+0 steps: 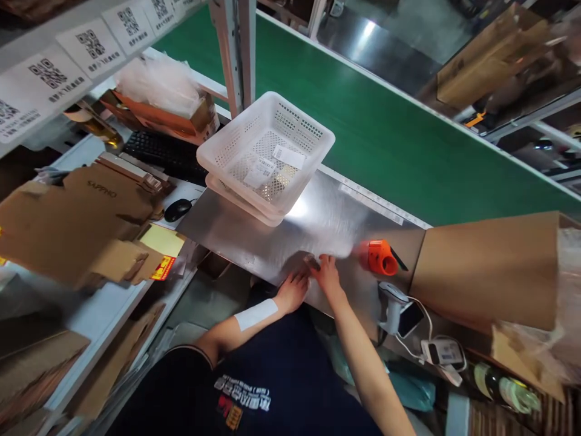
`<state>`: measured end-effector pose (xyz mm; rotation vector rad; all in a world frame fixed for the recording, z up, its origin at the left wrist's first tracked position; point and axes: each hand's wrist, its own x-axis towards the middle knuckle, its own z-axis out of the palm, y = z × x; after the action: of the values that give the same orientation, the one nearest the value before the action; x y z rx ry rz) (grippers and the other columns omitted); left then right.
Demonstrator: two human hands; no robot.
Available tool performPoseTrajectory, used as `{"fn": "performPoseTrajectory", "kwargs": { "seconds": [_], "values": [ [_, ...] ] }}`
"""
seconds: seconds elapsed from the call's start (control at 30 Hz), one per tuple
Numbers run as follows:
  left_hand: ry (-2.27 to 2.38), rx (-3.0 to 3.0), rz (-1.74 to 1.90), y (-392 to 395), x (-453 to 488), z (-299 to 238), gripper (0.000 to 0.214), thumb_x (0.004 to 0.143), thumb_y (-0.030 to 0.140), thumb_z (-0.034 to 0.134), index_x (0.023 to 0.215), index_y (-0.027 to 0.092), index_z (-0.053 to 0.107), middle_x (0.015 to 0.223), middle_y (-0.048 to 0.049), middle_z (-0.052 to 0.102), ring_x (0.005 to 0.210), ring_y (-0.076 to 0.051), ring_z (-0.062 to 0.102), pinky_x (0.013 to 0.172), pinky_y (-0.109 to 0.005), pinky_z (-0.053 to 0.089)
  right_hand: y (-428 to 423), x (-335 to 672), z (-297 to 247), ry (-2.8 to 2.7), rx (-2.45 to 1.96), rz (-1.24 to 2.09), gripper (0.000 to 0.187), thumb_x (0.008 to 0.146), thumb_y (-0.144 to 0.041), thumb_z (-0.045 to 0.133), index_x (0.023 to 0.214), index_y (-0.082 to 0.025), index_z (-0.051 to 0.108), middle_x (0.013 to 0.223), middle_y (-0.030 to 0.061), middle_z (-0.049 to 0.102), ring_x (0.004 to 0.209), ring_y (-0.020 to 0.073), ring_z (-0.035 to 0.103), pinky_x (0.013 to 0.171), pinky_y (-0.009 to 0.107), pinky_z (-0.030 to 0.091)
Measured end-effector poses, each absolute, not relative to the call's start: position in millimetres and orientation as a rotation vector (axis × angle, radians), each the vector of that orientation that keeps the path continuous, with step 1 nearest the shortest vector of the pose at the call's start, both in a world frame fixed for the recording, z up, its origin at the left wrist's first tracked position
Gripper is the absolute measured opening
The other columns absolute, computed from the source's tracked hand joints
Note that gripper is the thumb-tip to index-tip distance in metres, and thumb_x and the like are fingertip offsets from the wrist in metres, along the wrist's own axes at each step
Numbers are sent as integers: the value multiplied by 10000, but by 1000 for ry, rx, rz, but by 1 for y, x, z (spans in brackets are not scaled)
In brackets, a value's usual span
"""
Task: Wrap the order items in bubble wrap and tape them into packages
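Note:
Both my hands are close together at the near edge of the metal table [254, 242]. A small brownish item [311, 261], too blurred to name, lies between them at my fingertips. My right hand [327, 275] has its fingers closed against the item's right side. From the left, my left hand [294, 292] meets it with bent fingers, partly hiding its lower side. A white label [256, 314] is stuck on my left forearm. Beyond my hands sits a white perforated basket [213, 158], stacked on another one, with paper slips [288, 157] inside.
Right of my hands are an orange tape dispenser [380, 257], a handheld scanner [394, 303] and a large cardboard box [490, 266]. A green conveyor belt [385, 133] runs behind the table. Flattened cartons [86, 212] and a mouse [178, 210] are at left, beneath a labelled shelf [91, 48].

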<state>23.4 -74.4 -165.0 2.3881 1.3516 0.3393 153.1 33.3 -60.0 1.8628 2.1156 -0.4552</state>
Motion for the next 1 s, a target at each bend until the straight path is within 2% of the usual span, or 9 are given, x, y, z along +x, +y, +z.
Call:
{"fn": "performPoseTrajectory", "kwargs": {
  "seconds": [0.07, 0.17, 0.23, 0.33, 0.53, 0.67, 0.77, 0.87, 1.0],
  "values": [
    [1255, 2449, 365, -72, 7, -163, 491, 984, 294, 588, 1454, 153, 590, 1550, -154, 578, 1514, -293, 456, 1270, -522, 346, 39, 157, -59, 2119, 1828, -474, 302, 923, -277, 687, 1200, -157, 680, 1237, 168, 698, 1113, 283, 676, 866, 327, 497],
    [1125, 2510, 375, -66, -10, -159, 538, 975, 295, 607, 1495, 166, 556, 1581, -145, 546, 1534, -273, 430, 1284, -495, 334, 54, 164, -61, 2096, 1789, -537, 226, 900, -278, 700, 1084, -147, 714, 1105, 155, 746, 1036, 287, 698, 826, 329, 500],
    [1147, 2506, 368, -59, -12, -157, 523, 982, 252, 583, 1495, 155, 555, 1580, -151, 545, 1530, -273, 437, 1271, -496, 358, 69, 172, -64, 2082, 1815, -553, 234, 896, -262, 688, 1089, -131, 713, 1107, 169, 746, 973, 277, 708, 782, 321, 495],
    [1298, 2458, 330, -45, -5, -152, 511, 988, 150, 511, 1496, 161, 554, 1556, -144, 574, 1516, -264, 458, 1254, -496, 383, 98, 188, -65, 2096, 1850, -570, 256, 912, -235, 650, 1133, -116, 707, 1160, 191, 733, 993, 265, 700, 788, 310, 487],
    [1318, 2438, 264, -26, -4, -148, 524, 1023, 162, 448, 1542, 196, 515, 1601, -102, 535, 1549, -245, 408, 1285, -448, 332, 152, 231, -55, 2115, 1691, -874, 166, 893, -223, 658, 987, -132, 760, 909, 60, 777, 809, 183, 683, 680, 237, 460],
    [1256, 2467, 296, -25, -15, -151, 506, 1045, 191, 440, 1545, 195, 510, 1593, -103, 543, 1550, -230, 405, 1290, -432, 316, 166, 243, -52, 2092, 1611, -982, 140, 891, -234, 685, 974, -152, 763, 928, 31, 782, 776, 161, 672, 663, 227, 461],
    [1253, 2475, 300, -25, -16, -151, 497, 1048, 191, 439, 1540, 194, 517, 1588, -100, 549, 1552, -225, 402, 1283, -433, 334, 160, 232, -58, 2096, 1648, -909, 214, 846, -212, 751, 1049, -148, 734, 1038, 82, 770, 883, 200, 685, 736, 253, 483],
    [1271, 2463, 260, -25, -13, -147, 484, 1063, 202, 411, 1533, 180, 522, 1591, -101, 545, 1554, -233, 400, 1276, -444, 353, 132, 211, -71, 2105, 1774, -734, 367, 845, -194, 748, 1197, -136, 664, 1197, 180, 710, 1059, 290, 671, 836, 330, 510],
    [1270, 2443, 213, -26, -14, -141, 468, 1042, 201, 443, 1492, 138, 558, 1617, -123, 509, 1566, -265, 376, 1296, -452, 318, 71, 181, -95, 2194, 2116, -376, 420, 976, -176, 498, 1383, -93, 558, 1370, 266, 617, 1272, 357, 589, 1010, 471, 495]
  ]
}}
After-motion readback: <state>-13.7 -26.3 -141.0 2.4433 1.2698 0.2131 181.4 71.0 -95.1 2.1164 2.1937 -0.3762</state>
